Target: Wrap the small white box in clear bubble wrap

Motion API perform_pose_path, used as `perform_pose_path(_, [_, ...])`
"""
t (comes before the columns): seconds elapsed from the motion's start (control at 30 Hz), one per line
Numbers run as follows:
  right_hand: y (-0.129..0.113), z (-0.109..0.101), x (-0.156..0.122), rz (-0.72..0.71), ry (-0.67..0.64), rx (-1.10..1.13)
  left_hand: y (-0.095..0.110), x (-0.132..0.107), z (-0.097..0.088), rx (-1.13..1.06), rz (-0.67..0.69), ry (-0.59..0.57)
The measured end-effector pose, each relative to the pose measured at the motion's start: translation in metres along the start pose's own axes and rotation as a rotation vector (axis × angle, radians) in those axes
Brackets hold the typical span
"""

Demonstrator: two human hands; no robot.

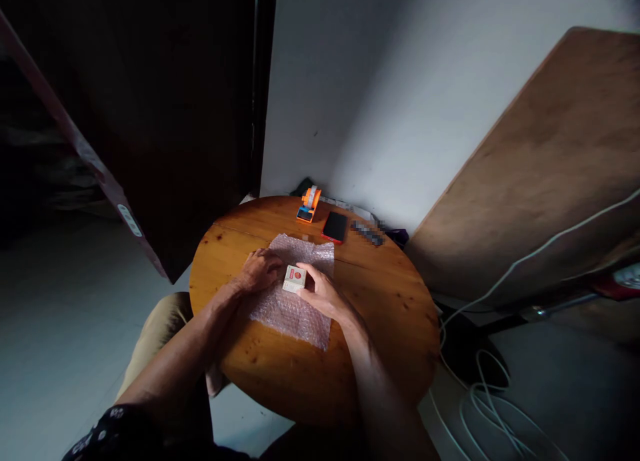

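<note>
Head view, my remote feed. The box (295, 278), pale with red print, sits at about the middle of the wrap (295, 320), a bubble sheet spread on the round wooden table (383, 314). I cannot tell whether its underside bears fully on the sheet.

Right hand (321, 292): I have it grasping the box from the right, thumb at the near edge, fingers at the far edge. Left hand (261, 269): at the wrap's left edge, fingers curled, apart from the box. Whether it pinches the sheet or only lies on it, I cannot tell.

Beyond the wrap I log, left to right, an orange tape dispenser (309, 204), standing; a dark phone (335, 227) with a red edge, lying flat; and a pixelated object (367, 233), identity unreadable.

Surroundings: pale wall (345, 94) behind, brown board (550, 154) leaning at right, white cable (520, 261) crossing in front of it and looping on the floor.
</note>
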State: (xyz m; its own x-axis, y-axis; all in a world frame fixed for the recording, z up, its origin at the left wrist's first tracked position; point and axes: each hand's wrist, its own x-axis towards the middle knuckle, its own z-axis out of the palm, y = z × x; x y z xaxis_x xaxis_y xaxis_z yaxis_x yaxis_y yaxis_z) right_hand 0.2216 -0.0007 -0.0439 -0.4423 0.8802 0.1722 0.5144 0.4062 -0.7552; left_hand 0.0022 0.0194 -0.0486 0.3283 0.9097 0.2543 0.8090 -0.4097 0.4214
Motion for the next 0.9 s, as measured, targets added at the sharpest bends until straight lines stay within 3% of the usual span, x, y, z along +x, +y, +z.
perform_pose_path(0.33, [-0.003, -0.003, 0.0, -0.042, -0.01, 0.023, 0.0, 0.0, -0.003, 0.008, 0.009, -0.03])
perform_pose_path(0.67, [-0.007, -0.005, 0.004, 0.034, -0.041, 0.107, 0.003, 0.002, -0.005, -0.009, -0.022, -0.015])
perform_pose_path(0.8, [-0.008, -0.008, 0.005, 0.057, -0.068, 0.121, 0.007, 0.001, -0.023, -0.046, -0.051, -0.005])
perform_pose_path(0.9, [-0.012, -0.008, 0.004, 0.065, -0.063, 0.068, 0.016, -0.017, -0.043, -0.06, -0.019, 0.005])
